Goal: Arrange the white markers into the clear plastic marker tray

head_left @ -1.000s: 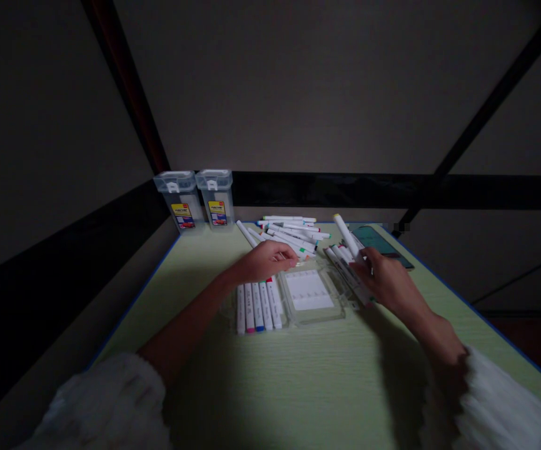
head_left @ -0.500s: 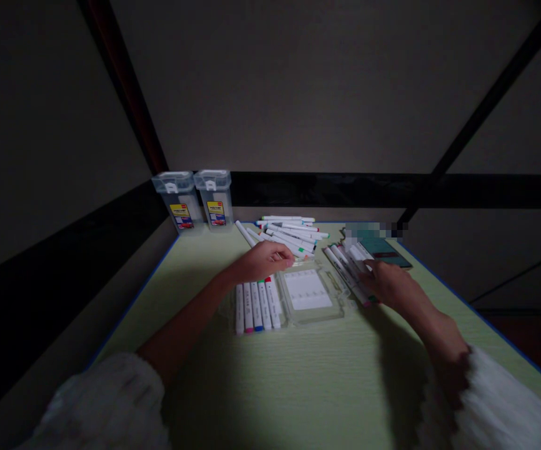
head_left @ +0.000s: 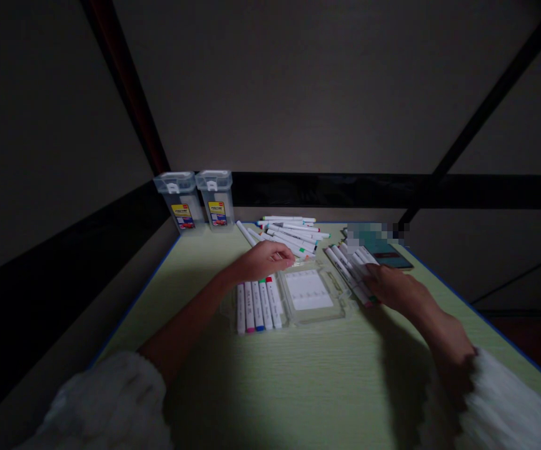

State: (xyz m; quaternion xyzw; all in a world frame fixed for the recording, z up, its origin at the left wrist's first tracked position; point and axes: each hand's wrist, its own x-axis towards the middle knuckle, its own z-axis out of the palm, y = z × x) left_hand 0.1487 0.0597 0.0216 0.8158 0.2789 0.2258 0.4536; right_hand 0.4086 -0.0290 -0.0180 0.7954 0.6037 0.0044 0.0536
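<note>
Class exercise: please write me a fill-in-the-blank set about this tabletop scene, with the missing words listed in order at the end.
1. At the far left stand ____ clear lidded boxes.
2. In the open case, the row of markers lies in the half on the person's ____ side.
3. In that row, the third marker from the left has a ____ end nearest the person.
4. The person's ____ hand is at the marker group beside the phone.

Missing words: two; left; blue; right.
</note>
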